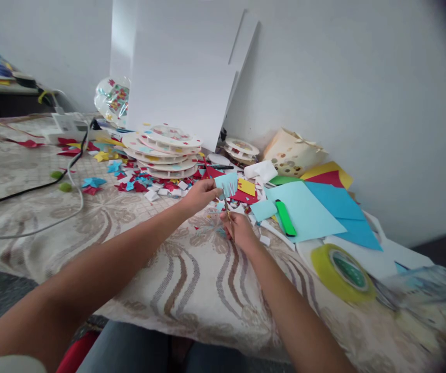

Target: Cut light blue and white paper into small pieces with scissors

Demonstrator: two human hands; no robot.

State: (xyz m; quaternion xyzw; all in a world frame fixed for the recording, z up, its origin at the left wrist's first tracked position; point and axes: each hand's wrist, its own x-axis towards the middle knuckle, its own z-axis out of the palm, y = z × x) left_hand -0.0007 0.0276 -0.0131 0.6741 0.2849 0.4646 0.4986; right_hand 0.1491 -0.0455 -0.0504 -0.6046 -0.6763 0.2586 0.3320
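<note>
My left hand [203, 195] is closed on a small light-blue piece of paper [227, 182], pinching its lower left corner. Narrow slits or strips show along the paper's right part. In my right hand [241, 228] is a pair of scissors [229, 220], gripped by the handles, with the blades pointing up to the paper's lower edge. Whether the blades touch the paper is too small to tell. Just beyond the hands lie a yellow paper piece [246, 187] and small scraps in red, white and blue. To the right is another light-blue paper piece [263, 210].
Stacked white discs [164, 150] stand behind my left hand. A green box cutter [286, 218] rests on a light-blue sheet [308, 207]; a yellow tape roll [343, 273] is nearer me. Cables [81, 191] cross the patterned tablecloth [184, 280] at left. A white board [180, 67] leans behind.
</note>
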